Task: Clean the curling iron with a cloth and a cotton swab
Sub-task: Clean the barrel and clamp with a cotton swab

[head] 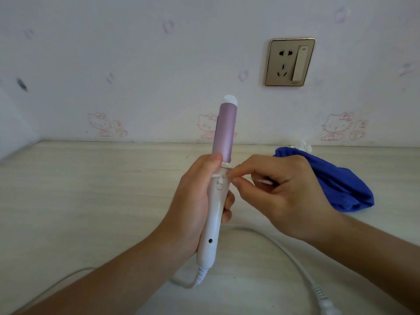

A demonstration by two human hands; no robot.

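Against Hello Kitty wallpaper [159, 87], cotton swab [264, 182] at curling iron [225, 133].

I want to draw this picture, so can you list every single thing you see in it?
curling iron: one, white handle and purple barrel, held upright above the table
cotton swab: one, white, touching the iron just below the barrel
cloth: one, blue, bunched on the table at the right
cord: one, white, trailing from the handle's bottom across the table
socket with switch: one, gold-coloured, on the wall
table: one, pale wood, against the wall
wallpaper: white with pink cartoon cats, behind the table
left hand: one, grips the iron's handle
right hand: one, pinches the swab
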